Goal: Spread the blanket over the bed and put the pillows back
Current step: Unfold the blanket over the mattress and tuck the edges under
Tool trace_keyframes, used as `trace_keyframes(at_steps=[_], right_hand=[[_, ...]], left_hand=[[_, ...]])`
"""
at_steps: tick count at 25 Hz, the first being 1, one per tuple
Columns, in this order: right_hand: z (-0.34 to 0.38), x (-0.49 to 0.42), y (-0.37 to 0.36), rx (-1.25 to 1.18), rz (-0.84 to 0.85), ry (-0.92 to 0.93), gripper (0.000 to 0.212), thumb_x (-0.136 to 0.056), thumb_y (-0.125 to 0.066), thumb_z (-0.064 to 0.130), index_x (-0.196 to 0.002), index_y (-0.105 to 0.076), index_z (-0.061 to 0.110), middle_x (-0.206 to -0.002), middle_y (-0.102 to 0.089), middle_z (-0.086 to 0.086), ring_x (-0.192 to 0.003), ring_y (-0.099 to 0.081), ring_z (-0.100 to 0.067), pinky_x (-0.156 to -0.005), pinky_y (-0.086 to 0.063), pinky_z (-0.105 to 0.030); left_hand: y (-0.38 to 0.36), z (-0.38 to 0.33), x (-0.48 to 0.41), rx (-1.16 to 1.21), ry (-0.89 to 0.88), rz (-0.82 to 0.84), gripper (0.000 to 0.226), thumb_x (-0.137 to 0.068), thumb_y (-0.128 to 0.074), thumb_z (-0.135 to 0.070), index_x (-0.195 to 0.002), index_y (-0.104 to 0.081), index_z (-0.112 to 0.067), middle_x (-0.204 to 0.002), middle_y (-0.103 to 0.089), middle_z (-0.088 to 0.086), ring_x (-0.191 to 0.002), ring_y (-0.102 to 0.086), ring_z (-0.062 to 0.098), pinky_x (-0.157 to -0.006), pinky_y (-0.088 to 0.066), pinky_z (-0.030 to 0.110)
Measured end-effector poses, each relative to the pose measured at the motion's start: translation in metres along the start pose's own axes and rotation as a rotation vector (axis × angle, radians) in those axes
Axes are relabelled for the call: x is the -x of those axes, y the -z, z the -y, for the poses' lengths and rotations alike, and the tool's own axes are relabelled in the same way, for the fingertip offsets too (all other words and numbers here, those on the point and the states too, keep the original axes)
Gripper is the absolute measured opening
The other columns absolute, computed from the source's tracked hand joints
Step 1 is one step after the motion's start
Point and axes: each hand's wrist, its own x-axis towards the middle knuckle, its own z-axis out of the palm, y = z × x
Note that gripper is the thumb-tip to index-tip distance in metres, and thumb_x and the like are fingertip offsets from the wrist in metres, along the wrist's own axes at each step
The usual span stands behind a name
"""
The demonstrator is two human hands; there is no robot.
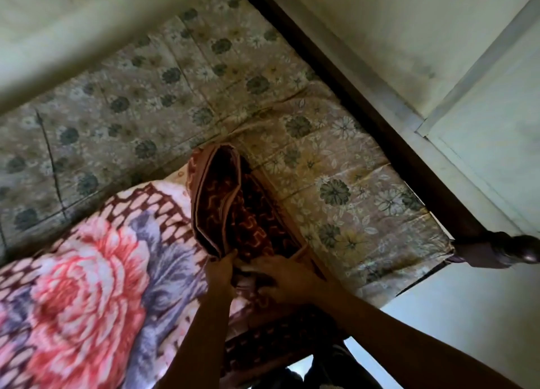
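A bed covered with a pale floral sheet [204,75] fills the middle of the head view. A thick blanket with a big pink rose print [81,274] lies partly spread over the near left part. A folded section with a dark red wavy pattern [233,210] stands up at the blanket's right edge. My left hand [220,271] grips the lower end of that fold. My right hand [285,280] lies flat on the dark red cloth just beside it, fingers pressed into the fabric. No pillow is in view.
A dark wooden bed frame [365,108] runs along the far right side, ending in a rounded post [523,251]. Beyond it is a pale wall and tiled floor [467,315]. A pale blurred beam [87,37] crosses the upper left.
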Motion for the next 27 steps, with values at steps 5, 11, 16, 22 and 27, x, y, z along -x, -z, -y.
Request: trace_keyframes(at_steps=[5,11,16,22,27], right_hand=[[-0.046,-0.008,0.032,-0.458,-0.474,-0.628,0.049,-0.089,-0.062,0.026,-0.134,-0.047,0.012,-0.129,-0.056,-0.009,-0.114,-0.055,-0.021,-0.083,-0.046,-0.02],[-0.075,-0.023,-0.003,-0.386,-0.312,-0.792,0.052,-0.085,-0.068,0.026,-0.125,-0.054,-0.003,-0.123,-0.058,-0.02,-0.115,-0.055,-0.036,-0.088,-0.045,-0.034],[0.001,-0.032,-0.02,-0.367,-0.486,-0.494,0.033,-0.094,-0.053,0.025,-0.121,-0.059,0.006,-0.117,-0.064,-0.011,-0.109,-0.059,-0.025,-0.084,-0.042,-0.026],[0.082,-0.02,-0.068,-0.686,-0.398,-0.408,0.067,-0.078,-0.068,0.048,-0.136,-0.044,0.025,-0.128,-0.057,0.005,-0.12,-0.053,-0.015,-0.099,-0.045,-0.033],[0.094,-0.026,-0.051,-0.799,-0.643,-0.668,0.055,-0.075,-0.075,0.039,-0.12,-0.058,0.011,-0.111,-0.062,-0.003,-0.105,-0.06,-0.023,-0.081,-0.049,-0.029]], left_hand=[[0.009,-0.001,0.008,0.125,-0.03,0.045,0.031,-0.083,-0.068,-0.008,-0.109,-0.053,-0.001,-0.084,-0.062,0.014,-0.066,-0.059,0.024,-0.045,-0.052,0.026],[0.022,0.002,0.015,0.129,-0.036,0.101,0.034,-0.083,-0.068,-0.013,-0.111,-0.051,-0.004,-0.089,-0.061,0.01,-0.088,-0.059,0.029,-0.07,-0.052,0.037],[0.047,0.004,0.016,0.033,-0.162,0.156,0.053,-0.084,-0.067,-0.027,-0.128,-0.051,-0.002,-0.121,-0.06,0.018,-0.109,-0.058,0.034,-0.094,-0.048,0.046],[0.086,-0.013,0.041,0.282,0.028,0.781,0.09,-0.069,-0.044,-0.077,-0.131,-0.052,-0.013,-0.129,-0.058,0.009,-0.113,-0.058,0.028,-0.084,-0.052,0.039],[0.107,-0.031,0.048,-0.065,-0.042,0.733,0.07,-0.09,-0.012,-0.065,-0.13,-0.05,-0.022,-0.141,-0.045,0.001,-0.13,-0.04,0.02,-0.109,-0.025,0.035]])
